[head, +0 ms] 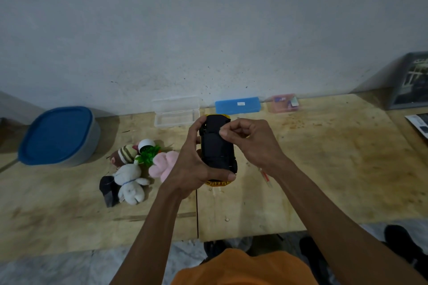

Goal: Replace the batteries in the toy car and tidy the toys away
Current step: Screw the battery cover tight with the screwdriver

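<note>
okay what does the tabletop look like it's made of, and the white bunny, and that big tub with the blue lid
Tabletop: likely plywood, unfinished, with visible grain, stains and a seam between panels.
White bunny: soft plush fabric, fuzzy and slightly grubby.
Tub: probably plastic, greyish wall; its blue lid looks smooth and matte.

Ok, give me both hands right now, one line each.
Left hand: grips the toy car, held underside up.
Right hand: fingers curled, fingertips pressing on the car's black underside; holding nothing that I can see.
</note>
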`<state>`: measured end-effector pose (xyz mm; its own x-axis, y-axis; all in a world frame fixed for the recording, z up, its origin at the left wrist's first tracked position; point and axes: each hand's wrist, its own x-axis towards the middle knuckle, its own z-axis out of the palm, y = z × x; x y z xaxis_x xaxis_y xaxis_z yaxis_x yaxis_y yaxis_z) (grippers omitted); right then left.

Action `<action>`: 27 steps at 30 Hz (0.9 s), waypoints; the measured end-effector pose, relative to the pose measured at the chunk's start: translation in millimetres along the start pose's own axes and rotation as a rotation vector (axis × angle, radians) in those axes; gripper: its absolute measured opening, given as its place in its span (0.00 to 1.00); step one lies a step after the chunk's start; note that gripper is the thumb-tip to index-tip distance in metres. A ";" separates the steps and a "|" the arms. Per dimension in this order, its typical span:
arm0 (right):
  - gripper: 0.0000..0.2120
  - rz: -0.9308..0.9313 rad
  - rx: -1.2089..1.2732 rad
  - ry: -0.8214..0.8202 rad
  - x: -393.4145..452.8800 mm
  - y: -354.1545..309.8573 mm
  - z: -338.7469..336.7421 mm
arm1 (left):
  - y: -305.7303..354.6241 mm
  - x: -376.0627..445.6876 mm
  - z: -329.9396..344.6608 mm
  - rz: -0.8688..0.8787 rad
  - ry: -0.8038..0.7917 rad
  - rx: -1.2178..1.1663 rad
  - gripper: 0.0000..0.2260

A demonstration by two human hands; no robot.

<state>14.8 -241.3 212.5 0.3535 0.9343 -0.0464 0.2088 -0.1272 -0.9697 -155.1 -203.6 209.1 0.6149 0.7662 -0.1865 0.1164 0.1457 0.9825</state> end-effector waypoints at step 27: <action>0.17 -0.420 -0.818 -0.005 -5.0 5.6 8.2 | 2.0 2.1 -2.6 0.031 0.015 -0.080 0.55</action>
<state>6.7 -243.9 205.4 0.0992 0.9581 0.2688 0.9000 0.0289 -0.4349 -155.6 -200.1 210.7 0.6053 0.7805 -0.1563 0.0344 0.1706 0.9847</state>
